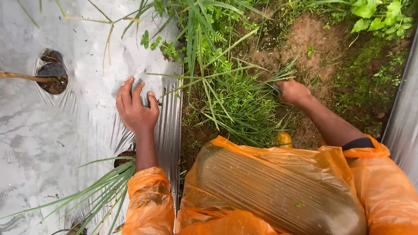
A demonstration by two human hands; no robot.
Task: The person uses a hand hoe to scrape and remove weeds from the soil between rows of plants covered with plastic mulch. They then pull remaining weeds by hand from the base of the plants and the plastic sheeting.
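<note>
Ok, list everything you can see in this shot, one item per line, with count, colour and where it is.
silver plastic mulch sheet: one, shiny grey, covering the ground on the left
second silver sheet edge: one, grey, far right
round planting hole in the sheet: one, dark soil inside, upper left
long-leaved green plant: one, lower left, growing from another hole by the left forearm
clump of green grass weeds: one, centre, in the furrow between the sheets
bare brown soil patch: one, upper right of centre
orange translucent plastic raincoat: one, worn by the person, bottom
left hand: flat on the silver sheet, fingers spread
right hand: closed around grass blades at the clump's right side
</note>
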